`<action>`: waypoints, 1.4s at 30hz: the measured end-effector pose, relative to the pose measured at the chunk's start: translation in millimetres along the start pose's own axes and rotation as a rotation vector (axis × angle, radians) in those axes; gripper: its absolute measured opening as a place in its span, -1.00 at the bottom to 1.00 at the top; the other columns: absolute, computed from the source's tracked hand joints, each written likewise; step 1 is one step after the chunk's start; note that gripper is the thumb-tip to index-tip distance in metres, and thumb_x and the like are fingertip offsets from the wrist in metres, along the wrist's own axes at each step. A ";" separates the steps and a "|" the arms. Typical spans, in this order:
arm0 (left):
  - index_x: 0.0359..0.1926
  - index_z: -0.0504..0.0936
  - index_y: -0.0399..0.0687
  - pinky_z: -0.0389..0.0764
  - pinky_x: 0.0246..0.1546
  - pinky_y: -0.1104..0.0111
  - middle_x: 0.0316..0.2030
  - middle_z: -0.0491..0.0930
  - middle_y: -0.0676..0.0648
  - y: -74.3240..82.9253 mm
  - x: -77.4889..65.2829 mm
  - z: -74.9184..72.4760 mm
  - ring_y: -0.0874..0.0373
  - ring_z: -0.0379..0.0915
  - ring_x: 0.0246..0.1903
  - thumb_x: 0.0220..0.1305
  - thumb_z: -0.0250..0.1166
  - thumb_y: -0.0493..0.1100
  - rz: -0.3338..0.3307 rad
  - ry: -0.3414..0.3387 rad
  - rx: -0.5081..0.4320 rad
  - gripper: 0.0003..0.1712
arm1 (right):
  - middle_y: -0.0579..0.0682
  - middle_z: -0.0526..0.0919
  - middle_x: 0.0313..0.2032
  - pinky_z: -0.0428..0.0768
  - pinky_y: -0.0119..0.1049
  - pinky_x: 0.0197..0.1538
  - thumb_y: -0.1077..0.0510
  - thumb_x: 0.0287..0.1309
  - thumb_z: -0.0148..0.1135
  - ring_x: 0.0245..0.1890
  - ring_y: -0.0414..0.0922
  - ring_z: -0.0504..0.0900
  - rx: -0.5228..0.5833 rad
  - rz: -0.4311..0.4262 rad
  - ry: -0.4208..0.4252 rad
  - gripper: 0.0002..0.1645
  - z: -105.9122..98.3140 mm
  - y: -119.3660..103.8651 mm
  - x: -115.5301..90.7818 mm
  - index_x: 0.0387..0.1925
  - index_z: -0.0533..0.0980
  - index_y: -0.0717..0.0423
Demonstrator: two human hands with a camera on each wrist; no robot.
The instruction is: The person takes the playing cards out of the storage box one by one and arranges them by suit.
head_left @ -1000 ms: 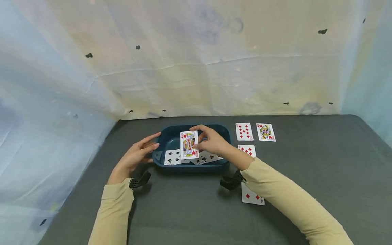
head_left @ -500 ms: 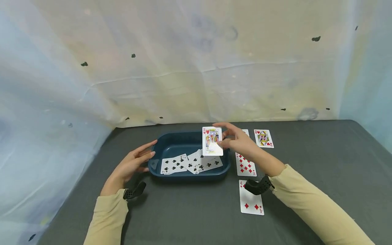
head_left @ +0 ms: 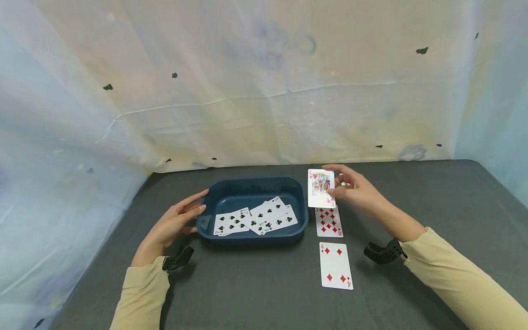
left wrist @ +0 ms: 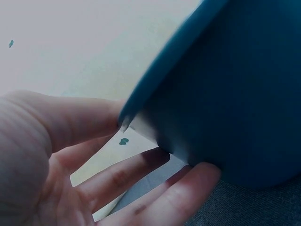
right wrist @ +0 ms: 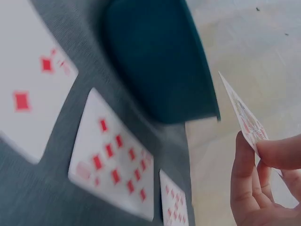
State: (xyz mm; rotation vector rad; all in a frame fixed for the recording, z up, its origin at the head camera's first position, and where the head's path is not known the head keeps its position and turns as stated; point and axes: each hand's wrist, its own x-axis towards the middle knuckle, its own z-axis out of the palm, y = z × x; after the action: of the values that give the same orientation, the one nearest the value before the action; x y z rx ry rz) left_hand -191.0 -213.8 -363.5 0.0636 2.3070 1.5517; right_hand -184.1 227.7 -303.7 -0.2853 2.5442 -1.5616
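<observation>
My right hand [head_left: 356, 188] pinches a king of hearts [head_left: 319, 189] between thumb and fingers, raised over the table just right of a dark blue plastic basin [head_left: 251, 183]. In the right wrist view the held card [right wrist: 244, 115] shows nearly edge-on, tilted. The fingers of my left hand [head_left: 175, 222] are spread against the basin's left end; in the left wrist view its fingertips [left wrist: 204, 172] meet the outer wall below the rim. Inside the basin several black-suited cards [head_left: 231, 222] overlap face up. Below the king lies a ten of diamonds [head_left: 328, 224], its top edge covered.
Nearer the front lies a four of diamonds [head_left: 335, 266], face up. The right wrist view shows another diamond card [right wrist: 174, 202] beyond the ten. A dark grey cloth [head_left: 247, 288] covers the table, and a pale fabric backdrop [head_left: 247, 114] hangs behind it.
My right hand has carried the king of hearts rightward from over the basin to above the card column, uncovering the basin's cards and the four of diamonds. My left hand stays at the basin.
</observation>
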 end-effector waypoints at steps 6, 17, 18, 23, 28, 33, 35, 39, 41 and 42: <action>0.47 0.10 0.33 0.53 0.04 -0.02 0.45 0.06 -0.22 -3.0 0.7 -0.9 -0.19 0.11 0.38 0.36 0.15 0.15 0.028 0.002 -0.003 -0.27 | 0.16 0.38 -0.20 0.60 -0.25 -0.11 0.30 0.19 0.15 -0.26 -0.10 0.47 -0.036 -0.006 -0.004 -0.29 -16.1 14.3 -8.3 0.37 0.22 0.08; 0.50 0.03 0.19 0.55 0.00 -0.05 0.44 0.06 -0.28 -3.1 -15.1 -17.3 -0.28 0.15 0.34 0.36 0.14 0.15 0.042 0.001 0.039 -0.21 | 0.12 0.39 -0.28 0.59 -0.20 -0.16 0.28 0.17 0.18 -0.31 -0.11 0.46 -0.037 0.043 -0.003 -0.25 -18.1 45.5 -24.2 0.39 0.19 0.11; 0.50 0.03 0.18 0.56 -0.01 -0.05 0.44 0.06 -0.28 -2.6 -16.3 -18.3 -0.29 0.15 0.33 0.36 0.14 0.14 0.044 0.001 0.041 -0.21 | 0.11 0.38 -0.28 0.58 -0.20 -0.16 0.27 0.17 0.19 -0.32 -0.11 0.46 -0.041 0.047 -0.002 -0.25 -18.5 47.8 -25.1 0.39 0.19 0.11; 0.50 0.03 0.19 0.57 0.00 0.01 0.45 0.07 -0.26 -0.4 -12.9 -13.0 -0.24 0.16 0.34 0.35 0.15 0.15 0.031 -0.010 0.021 -0.20 | 0.13 0.41 -0.29 0.57 -0.22 -0.19 0.28 0.17 0.18 -0.34 -0.11 0.49 -0.061 0.088 -0.008 -0.25 -29.4 57.8 -33.9 0.39 0.19 0.09; 0.50 0.04 0.20 0.55 0.02 0.00 0.45 0.06 -0.24 -1.7 -4.8 -5.4 -0.22 0.12 0.36 0.36 0.16 0.14 0.012 -0.015 0.002 -0.20 | 0.14 0.45 -0.28 0.57 -0.26 -0.22 0.28 0.16 0.20 -0.35 -0.13 0.52 -0.088 0.130 -0.031 -0.23 -42.4 64.8 -42.2 0.40 0.18 0.09; 0.50 0.04 0.20 0.56 0.02 0.00 0.44 0.09 -0.26 0.5 -2.3 -3.2 -0.23 0.16 0.34 0.37 0.15 0.12 0.021 -0.016 -0.013 -0.22 | 0.16 0.50 -0.30 0.60 -0.35 -0.28 0.31 0.13 0.24 -0.38 -0.20 0.54 -0.134 0.081 -0.067 -0.24 -49.3 66.8 -42.6 0.36 0.21 0.23; 0.50 0.04 0.21 0.56 0.01 0.01 0.43 0.10 -0.26 2.0 -1.8 -1.5 -0.22 0.17 0.34 0.37 0.15 0.11 0.023 -0.009 -0.020 -0.23 | 0.15 0.51 -0.32 0.57 -0.39 -0.32 0.31 0.12 0.27 -0.41 -0.24 0.52 -0.189 0.045 -0.081 -0.25 -51.7 66.5 -40.8 0.33 0.24 0.29; 0.50 0.04 0.22 0.56 0.02 -0.01 0.43 0.10 -0.27 2.6 -2.3 -0.9 -0.23 0.15 0.35 0.38 0.15 0.10 0.027 -0.008 -0.024 -0.23 | 0.05 0.51 -0.37 0.44 -0.42 -0.41 0.28 0.06 0.33 -0.46 -0.26 0.44 -0.351 -0.002 -0.075 -0.30 -50.1 65.7 -39.2 0.25 0.34 0.32; 0.50 0.04 0.22 0.55 0.03 -0.03 0.44 0.09 -0.26 1.2 -4.1 -2.3 -0.22 0.14 0.36 0.37 0.15 0.11 0.021 -0.011 -0.022 -0.23 | 0.01 0.49 -0.40 0.39 -0.43 -0.44 0.26 0.04 0.35 -0.49 -0.27 0.40 -0.409 -0.011 -0.086 -0.33 -47.3 65.6 -39.1 0.21 0.38 0.33; 0.50 0.04 0.22 0.54 0.04 -0.03 0.44 0.09 -0.26 0.3 -5.0 -3.0 -0.22 0.13 0.36 0.37 0.15 0.11 0.019 -0.011 -0.020 -0.23 | -0.01 0.49 -0.41 0.37 -0.43 -0.45 0.25 0.04 0.36 -0.50 -0.28 0.38 -0.430 -0.013 -0.091 -0.34 -46.1 65.5 -39.0 0.19 0.39 0.32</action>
State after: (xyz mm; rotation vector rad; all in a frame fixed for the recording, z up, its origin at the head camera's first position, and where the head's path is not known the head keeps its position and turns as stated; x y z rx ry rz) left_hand -187.4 -217.5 -360.9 0.0891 2.2878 1.5797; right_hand -162.0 305.7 -340.5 -0.4088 2.7829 -0.9623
